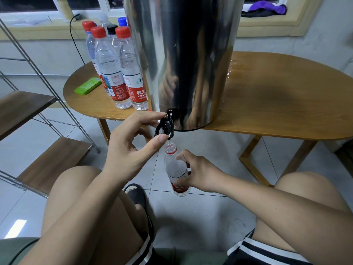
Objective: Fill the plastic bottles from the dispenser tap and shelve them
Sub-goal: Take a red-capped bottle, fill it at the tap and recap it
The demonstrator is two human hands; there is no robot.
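Bare knees frame right hand, wrapped round uncapped bottle mid-body: likely thin, crushable, wet-slick, heavier once full. Left hand pinches tap lever.

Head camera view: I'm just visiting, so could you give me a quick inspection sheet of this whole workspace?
Surface: wooden table, with a wet patch to the dispenser's right.
Job's things: steel dispenser at the table edge; uncapped bottle with its mouth under the tap; capped bottles standing left of the dispenser.
Clutter: green flat case beside the capped bottles.
Hands: left hand pinches the tap; right hand grips the uncapped bottle.
Cables: black cable running from the windowsill down behind the table.
Surroundings: metal shelf rack at left; purple cloth on the windowsill; tiled floor.
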